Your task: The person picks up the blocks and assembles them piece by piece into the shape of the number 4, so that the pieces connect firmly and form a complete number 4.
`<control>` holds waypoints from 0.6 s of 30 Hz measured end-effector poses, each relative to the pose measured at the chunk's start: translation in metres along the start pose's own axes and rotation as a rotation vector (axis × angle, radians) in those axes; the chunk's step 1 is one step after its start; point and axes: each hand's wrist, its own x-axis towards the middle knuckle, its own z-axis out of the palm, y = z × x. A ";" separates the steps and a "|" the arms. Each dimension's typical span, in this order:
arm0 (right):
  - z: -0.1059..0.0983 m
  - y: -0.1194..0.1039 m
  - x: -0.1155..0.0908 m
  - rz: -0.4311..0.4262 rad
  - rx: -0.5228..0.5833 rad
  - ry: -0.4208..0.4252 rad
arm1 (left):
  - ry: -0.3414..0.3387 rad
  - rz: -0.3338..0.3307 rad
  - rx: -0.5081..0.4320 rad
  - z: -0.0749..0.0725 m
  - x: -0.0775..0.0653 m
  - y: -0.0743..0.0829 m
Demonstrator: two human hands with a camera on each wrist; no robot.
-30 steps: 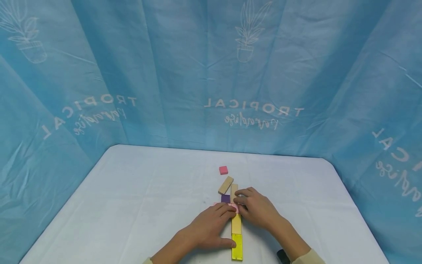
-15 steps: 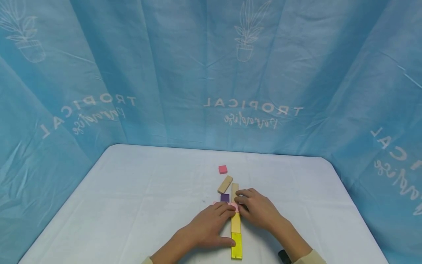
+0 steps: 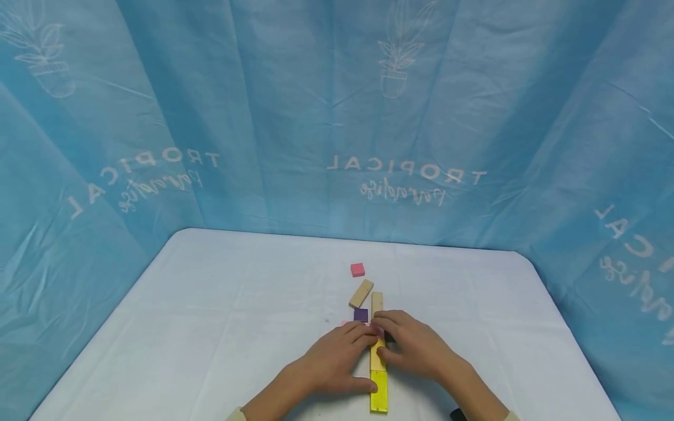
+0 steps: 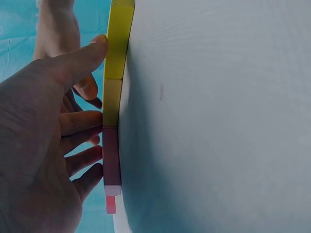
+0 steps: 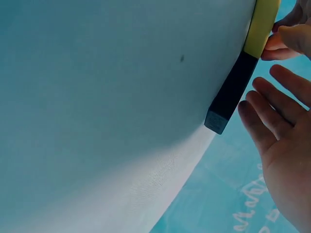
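A bright yellow block (image 3: 378, 392) and a pale yellow block (image 3: 377, 355) lie end to end in a line on the white table. Beyond them is a pink block (image 4: 111, 158), mostly covered by fingers in the head view. My left hand (image 3: 337, 362) rests along the line, its thumb on the bright yellow block and its fingertips on the pink one. Over the line's far part lies my right hand (image 3: 416, 345), its thumb at the pale yellow block. Close by its extended fingers, a black block (image 5: 234, 87) juts out to the right.
Past the hands lie a purple block (image 3: 360, 315), a wooden block (image 3: 377, 301), a slanted wooden block (image 3: 361, 293) and a red-pink block (image 3: 357, 270). Blue curtains (image 3: 295, 117) surround the table (image 3: 237, 292). A black object (image 3: 457, 414) shows beneath the right forearm.
My right hand has shifted nearer the body, off the wooden block and over the pink and pale yellow blocks. Part of the black block now shows. My left hand stays put.
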 end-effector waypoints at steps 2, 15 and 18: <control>0.000 -0.001 -0.003 -0.006 0.016 -0.004 | 0.002 0.001 -0.008 0.000 -0.001 0.000; 0.002 -0.003 -0.010 -0.016 0.017 -0.027 | 0.017 0.018 -0.011 0.001 -0.001 -0.001; 0.003 -0.003 -0.009 -0.020 0.004 -0.023 | 0.013 0.013 -0.010 0.002 -0.001 -0.001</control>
